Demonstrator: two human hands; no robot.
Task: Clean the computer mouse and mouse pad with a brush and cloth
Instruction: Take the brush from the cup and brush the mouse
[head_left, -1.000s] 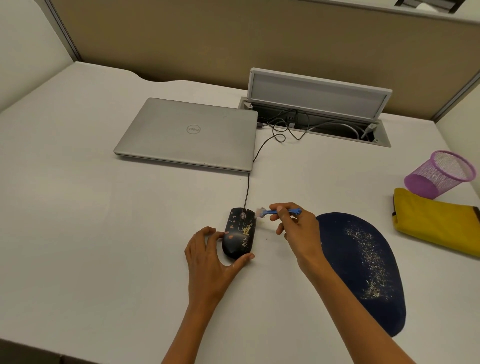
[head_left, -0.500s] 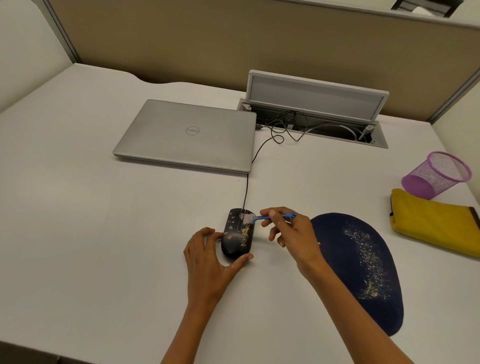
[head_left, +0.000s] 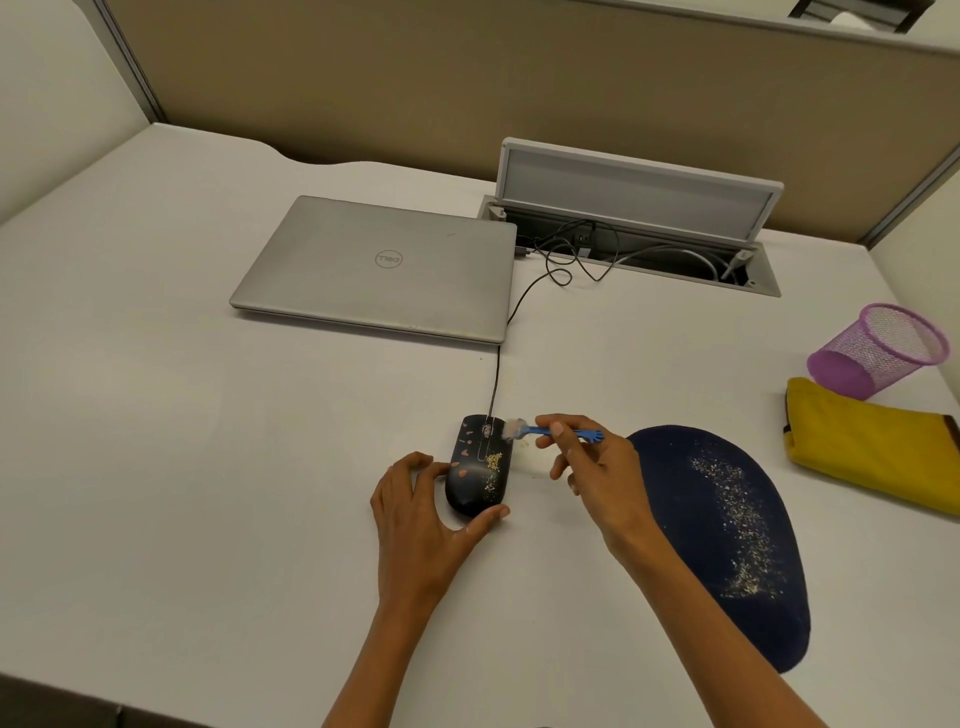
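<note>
The right hand (head_left: 597, 467) pinched a small blue brush (head_left: 540, 430), bristles at the front right edge of the black mouse (head_left: 479, 467), which was speckled with crumbs. The left hand (head_left: 421, 519) gripped the mouse's near end, beside the crumb-strewn navy mouse pad (head_left: 727, 540). The closed laptop (head_left: 379, 267) read "Dell".

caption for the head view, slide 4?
Right hand brushes crumbs off mouse with blue brush; left hand steadies it.

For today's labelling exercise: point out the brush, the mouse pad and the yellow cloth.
brush (head_left: 540, 431): head view, on its blue handle.
mouse pad (head_left: 670, 467): head view, on bare dark surface beside the crumbs.
yellow cloth (head_left: 872, 447): head view, on its folded middle.
</note>
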